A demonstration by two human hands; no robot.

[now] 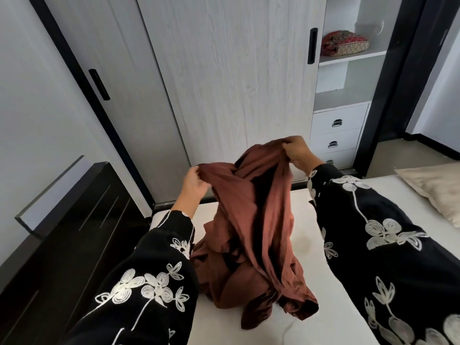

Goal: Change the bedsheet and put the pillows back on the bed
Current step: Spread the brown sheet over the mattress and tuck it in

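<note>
White wardrobe doors (224, 83) fill the background of the head view, with a bare mattress (305, 235) below them. From my remote seat I see the rust-brown bedsheet (254, 232) bunched on the mattress beside the dark headboard (74, 220), its upper part lifted clear. The left hand (193, 188) pinches one edge with curled fingers. The right hand (301, 153) grips another fold higher up, fingers closed round the cloth. I judge the hands are raised and spread to find an edge and open the sheet for laying. A cream pillow (433, 192) lies at the mattress's right side, probably set aside to leave room.
</note>
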